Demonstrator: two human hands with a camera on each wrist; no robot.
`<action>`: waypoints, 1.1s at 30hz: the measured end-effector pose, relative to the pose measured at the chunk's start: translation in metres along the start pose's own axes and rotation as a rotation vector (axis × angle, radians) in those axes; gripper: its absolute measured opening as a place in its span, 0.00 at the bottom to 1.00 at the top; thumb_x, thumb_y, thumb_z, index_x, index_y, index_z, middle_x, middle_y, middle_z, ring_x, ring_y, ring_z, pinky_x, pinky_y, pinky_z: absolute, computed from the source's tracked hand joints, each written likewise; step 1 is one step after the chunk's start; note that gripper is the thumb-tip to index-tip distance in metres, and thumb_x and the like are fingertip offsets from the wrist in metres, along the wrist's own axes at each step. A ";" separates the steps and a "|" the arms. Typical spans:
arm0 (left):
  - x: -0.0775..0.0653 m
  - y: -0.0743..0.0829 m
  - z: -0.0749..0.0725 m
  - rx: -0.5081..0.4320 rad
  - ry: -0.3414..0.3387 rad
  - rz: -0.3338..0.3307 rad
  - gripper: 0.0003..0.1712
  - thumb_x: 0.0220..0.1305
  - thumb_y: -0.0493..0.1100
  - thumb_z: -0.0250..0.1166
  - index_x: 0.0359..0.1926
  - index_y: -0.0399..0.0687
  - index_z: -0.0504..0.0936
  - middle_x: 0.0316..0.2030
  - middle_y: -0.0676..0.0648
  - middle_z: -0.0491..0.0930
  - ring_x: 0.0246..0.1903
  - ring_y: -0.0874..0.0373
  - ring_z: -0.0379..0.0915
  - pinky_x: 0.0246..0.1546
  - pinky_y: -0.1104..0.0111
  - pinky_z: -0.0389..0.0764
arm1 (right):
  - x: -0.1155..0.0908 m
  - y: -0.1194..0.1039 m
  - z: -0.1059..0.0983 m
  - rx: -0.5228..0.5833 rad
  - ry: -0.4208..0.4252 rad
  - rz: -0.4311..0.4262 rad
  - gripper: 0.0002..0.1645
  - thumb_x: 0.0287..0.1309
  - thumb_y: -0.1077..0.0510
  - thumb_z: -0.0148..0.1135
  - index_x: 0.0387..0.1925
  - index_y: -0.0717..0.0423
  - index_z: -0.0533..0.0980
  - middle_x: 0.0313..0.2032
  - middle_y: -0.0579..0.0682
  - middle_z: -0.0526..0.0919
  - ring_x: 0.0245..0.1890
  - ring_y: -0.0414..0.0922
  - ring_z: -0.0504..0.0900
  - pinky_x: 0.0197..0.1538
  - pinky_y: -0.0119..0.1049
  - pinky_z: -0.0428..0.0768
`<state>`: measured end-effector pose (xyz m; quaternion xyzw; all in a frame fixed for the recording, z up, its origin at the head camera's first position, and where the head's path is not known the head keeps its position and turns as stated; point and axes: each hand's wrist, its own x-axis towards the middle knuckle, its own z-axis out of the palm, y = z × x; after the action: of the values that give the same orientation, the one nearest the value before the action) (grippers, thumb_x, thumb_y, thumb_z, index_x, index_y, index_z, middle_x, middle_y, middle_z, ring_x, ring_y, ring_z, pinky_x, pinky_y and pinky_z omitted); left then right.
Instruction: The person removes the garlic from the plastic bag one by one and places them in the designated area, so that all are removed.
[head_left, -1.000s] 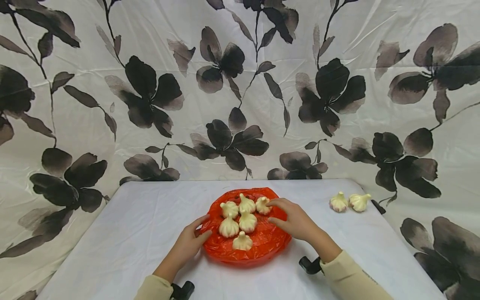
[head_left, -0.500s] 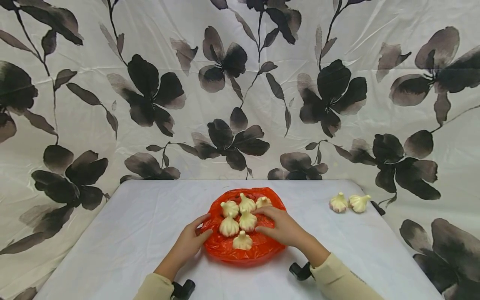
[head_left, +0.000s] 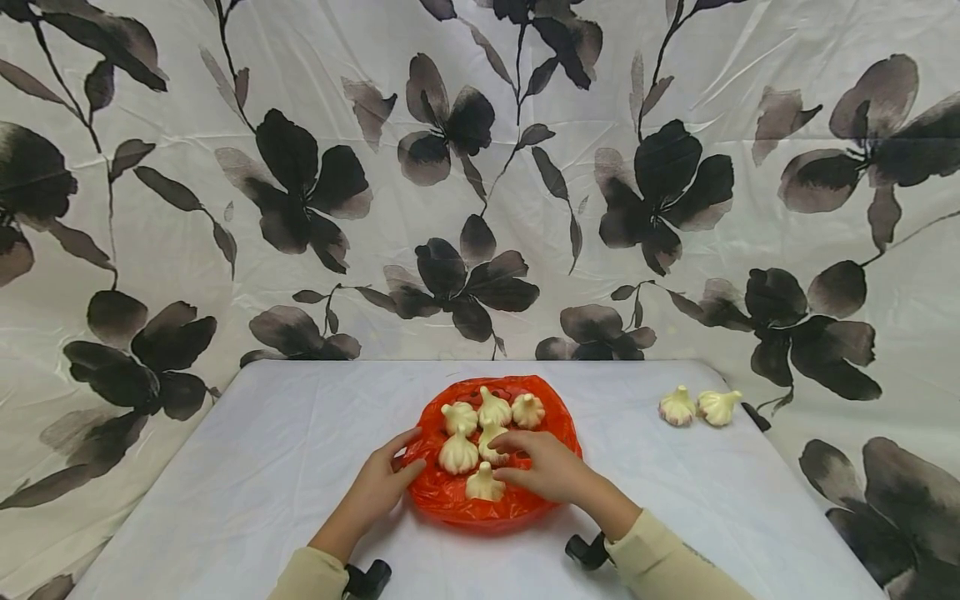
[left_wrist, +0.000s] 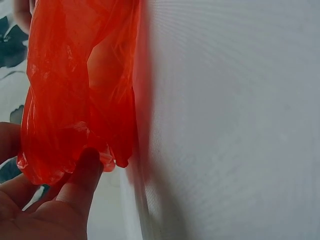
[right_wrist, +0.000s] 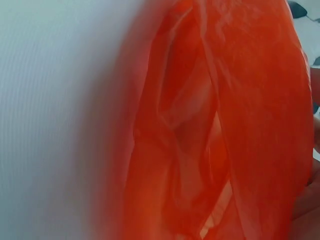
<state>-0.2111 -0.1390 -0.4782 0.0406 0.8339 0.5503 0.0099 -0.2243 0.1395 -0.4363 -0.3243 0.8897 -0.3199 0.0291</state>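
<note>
A red plastic bag [head_left: 525, 492], spread into a round, low heap, sits mid-table with several pale garlic bulbs [head_left: 458, 455] on top. At its left edge my left hand [head_left: 378, 483] grips the bag, thumb [left_wrist: 82, 182] on the near side and fingers across the rim. My right hand [head_left: 551, 471] reaches over the bag from the right, thumb and fingers spread apart. Its fingertips are right at the middle garlic bulb [head_left: 489, 447], partly hidden, and its thumb is beside the front garlic bulb [head_left: 484, 483]. In the right wrist view the bag [right_wrist: 265, 100] hides most of that hand.
Two more garlic bulbs, one [head_left: 677, 407] on the left and one [head_left: 718, 406] on the right, lie at the table's back right. A white cloth covers the table [head_left: 262, 467]. A floral curtain [head_left: 562, 292] hangs directly behind it.
My right hand has moved left and toward me, from the back right garlic bulb to the middle one. The middle bulb has shifted slightly left. My left hand has stayed on the rim.
</note>
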 end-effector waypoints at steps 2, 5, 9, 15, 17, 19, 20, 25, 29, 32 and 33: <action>0.000 0.000 0.000 -0.001 -0.001 0.000 0.31 0.65 0.39 0.62 0.69 0.49 0.67 0.67 0.39 0.67 0.61 0.42 0.72 0.52 0.61 0.82 | 0.001 0.000 0.003 -0.003 -0.005 -0.004 0.22 0.60 0.47 0.64 0.53 0.49 0.78 0.48 0.44 0.85 0.51 0.42 0.82 0.56 0.41 0.80; 0.000 0.001 0.001 -0.001 -0.002 -0.002 0.31 0.65 0.39 0.62 0.69 0.49 0.67 0.67 0.39 0.67 0.61 0.42 0.72 0.52 0.60 0.82 | 0.002 -0.001 0.006 -0.015 -0.010 -0.008 0.20 0.60 0.47 0.65 0.51 0.48 0.79 0.47 0.41 0.85 0.51 0.39 0.81 0.56 0.37 0.79; 0.000 0.001 0.001 0.006 -0.003 -0.004 0.31 0.66 0.40 0.62 0.69 0.50 0.67 0.67 0.39 0.67 0.61 0.42 0.72 0.52 0.60 0.82 | 0.003 -0.002 0.008 -0.036 -0.016 -0.014 0.17 0.60 0.47 0.65 0.49 0.46 0.81 0.45 0.37 0.85 0.48 0.36 0.81 0.55 0.34 0.79; 0.000 0.001 0.000 0.011 -0.003 -0.005 0.31 0.66 0.40 0.62 0.69 0.50 0.67 0.68 0.39 0.67 0.61 0.41 0.71 0.53 0.59 0.81 | 0.004 -0.006 0.009 -0.031 -0.014 -0.031 0.12 0.59 0.48 0.65 0.45 0.43 0.81 0.41 0.35 0.84 0.45 0.33 0.80 0.53 0.32 0.79; 0.001 0.002 0.000 0.012 -0.001 -0.007 0.31 0.66 0.41 0.62 0.69 0.50 0.67 0.68 0.40 0.66 0.61 0.41 0.71 0.53 0.59 0.81 | 0.004 -0.006 0.009 -0.023 -0.010 -0.032 0.11 0.59 0.48 0.65 0.44 0.43 0.81 0.40 0.35 0.84 0.45 0.34 0.80 0.52 0.32 0.79; 0.002 0.002 0.000 0.019 0.001 -0.014 0.31 0.66 0.41 0.62 0.69 0.50 0.67 0.68 0.41 0.66 0.62 0.41 0.71 0.53 0.59 0.81 | 0.005 -0.006 0.011 -0.013 -0.012 -0.029 0.10 0.59 0.49 0.66 0.42 0.42 0.81 0.39 0.35 0.84 0.44 0.34 0.81 0.52 0.32 0.80; 0.003 0.003 0.000 0.023 0.002 -0.015 0.31 0.66 0.41 0.62 0.69 0.50 0.67 0.68 0.41 0.66 0.62 0.41 0.71 0.53 0.59 0.81 | 0.005 -0.006 0.011 -0.006 -0.014 -0.025 0.09 0.59 0.49 0.66 0.42 0.42 0.81 0.39 0.34 0.84 0.44 0.35 0.81 0.52 0.32 0.80; 0.006 0.003 0.000 0.026 0.006 -0.016 0.31 0.66 0.41 0.62 0.69 0.51 0.67 0.68 0.42 0.66 0.62 0.42 0.71 0.54 0.58 0.80 | 0.006 -0.007 0.014 0.035 -0.032 0.002 0.07 0.57 0.49 0.67 0.39 0.39 0.80 0.37 0.33 0.83 0.43 0.35 0.81 0.51 0.34 0.80; 0.007 0.002 0.000 0.027 0.007 -0.017 0.31 0.66 0.41 0.61 0.69 0.51 0.67 0.68 0.41 0.66 0.61 0.42 0.72 0.54 0.58 0.80 | 0.006 -0.008 0.015 0.046 -0.039 0.011 0.08 0.57 0.48 0.68 0.38 0.38 0.79 0.37 0.33 0.83 0.43 0.35 0.81 0.50 0.33 0.80; 0.007 0.002 0.000 0.029 0.007 -0.020 0.31 0.66 0.41 0.61 0.69 0.51 0.67 0.68 0.40 0.66 0.61 0.42 0.72 0.54 0.58 0.80 | 0.007 -0.009 0.016 0.047 -0.048 0.019 0.08 0.57 0.48 0.67 0.40 0.38 0.80 0.38 0.33 0.84 0.43 0.34 0.81 0.50 0.33 0.80; 0.007 0.003 0.000 0.027 0.007 -0.022 0.31 0.66 0.40 0.61 0.69 0.51 0.67 0.68 0.40 0.66 0.61 0.42 0.71 0.54 0.58 0.80 | 0.007 -0.009 0.016 0.046 -0.053 0.020 0.09 0.57 0.48 0.67 0.40 0.39 0.80 0.38 0.33 0.84 0.43 0.34 0.81 0.51 0.33 0.80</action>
<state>-0.2174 -0.1373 -0.4757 0.0298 0.8416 0.5391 0.0126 -0.2207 0.1210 -0.4430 -0.3230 0.8842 -0.3315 0.0633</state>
